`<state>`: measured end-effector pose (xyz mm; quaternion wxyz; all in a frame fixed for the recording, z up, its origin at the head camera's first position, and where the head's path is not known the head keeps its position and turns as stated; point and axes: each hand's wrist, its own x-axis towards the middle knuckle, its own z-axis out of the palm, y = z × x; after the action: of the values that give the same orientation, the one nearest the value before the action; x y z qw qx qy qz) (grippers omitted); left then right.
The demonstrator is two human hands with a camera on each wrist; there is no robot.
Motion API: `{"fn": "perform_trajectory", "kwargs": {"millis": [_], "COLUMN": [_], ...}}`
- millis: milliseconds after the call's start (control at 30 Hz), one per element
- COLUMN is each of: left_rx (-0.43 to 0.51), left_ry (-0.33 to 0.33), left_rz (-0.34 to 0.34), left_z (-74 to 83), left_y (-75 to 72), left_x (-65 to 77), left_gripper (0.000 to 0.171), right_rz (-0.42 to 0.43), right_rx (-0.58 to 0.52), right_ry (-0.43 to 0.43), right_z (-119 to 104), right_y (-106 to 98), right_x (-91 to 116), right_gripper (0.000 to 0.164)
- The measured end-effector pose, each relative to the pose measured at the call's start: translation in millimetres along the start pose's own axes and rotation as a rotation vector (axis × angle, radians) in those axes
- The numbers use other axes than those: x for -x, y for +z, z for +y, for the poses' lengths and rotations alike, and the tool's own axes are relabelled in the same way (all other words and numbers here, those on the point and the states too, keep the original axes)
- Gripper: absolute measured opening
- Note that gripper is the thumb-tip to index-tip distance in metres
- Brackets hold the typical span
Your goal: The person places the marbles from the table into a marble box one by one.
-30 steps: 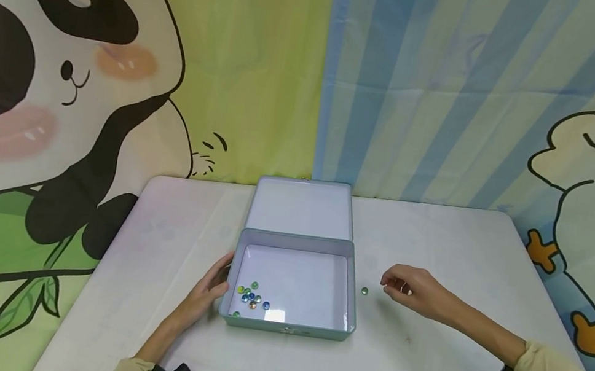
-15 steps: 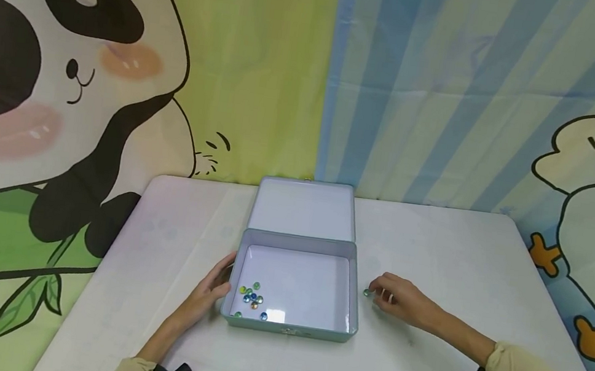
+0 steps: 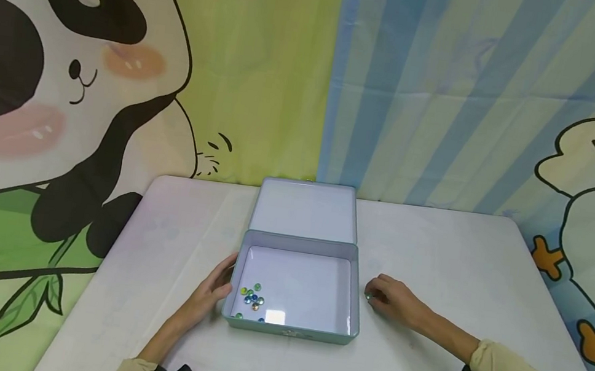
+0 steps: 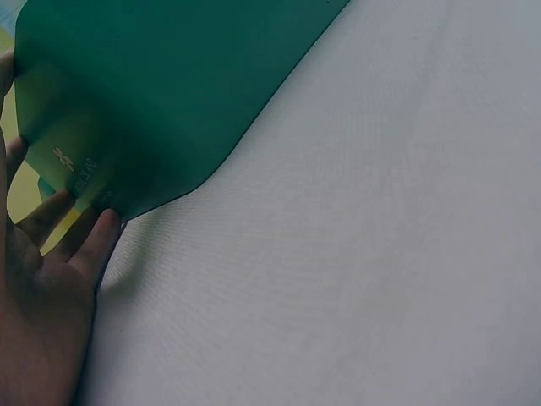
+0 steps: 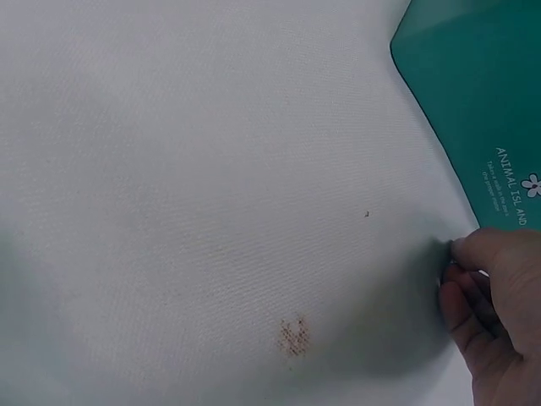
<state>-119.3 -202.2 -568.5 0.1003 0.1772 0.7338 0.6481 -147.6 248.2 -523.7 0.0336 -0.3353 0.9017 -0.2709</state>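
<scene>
An open green tin box [image 3: 289, 331] stands in the middle of the table, its hinged lid [image 3: 305, 210] laid back. Several glass marbles [image 3: 254, 299], green, yellow, blue and orange, lie in its front left corner. My left hand [image 3: 203, 299] rests against the box's left wall, fingers fairly straight; in the left wrist view the fingertips [image 4: 106, 218] touch the green side. Just right of the box, my right hand [image 3: 397, 301] pinches a green marble [image 3: 368, 296] at table level between thumb and fingers. The right wrist view mostly hides that marble behind the fingers.
A white cloth covers the table [image 3: 435, 246]. Behind it hangs a printed curtain [image 3: 267, 70] with a panda on the left. A small brown stain [image 5: 294, 337] marks the cloth near my right hand.
My right hand has moved left and down to the loose green marble and now pinches it. A blue marble in the box has rolled toward the front wall. My left hand stays on the box.
</scene>
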Motion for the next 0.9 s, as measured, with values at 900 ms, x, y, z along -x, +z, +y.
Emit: {"fn": "perform_trajectory", "kwargs": {"millis": [900], "left_rx": [-0.022], "left_ry": [-0.01], "left_rz": [0.012], "left_z": [-1.2], "left_y": [0.2], "left_x": [0.4], "left_gripper": [0.064], "right_rz": [0.011], "right_rx": [-0.099], "right_ry": [0.036], "right_z": [-47.0], "right_y": [-67.9], "right_x": [-45.7], "right_gripper": [0.017]}}
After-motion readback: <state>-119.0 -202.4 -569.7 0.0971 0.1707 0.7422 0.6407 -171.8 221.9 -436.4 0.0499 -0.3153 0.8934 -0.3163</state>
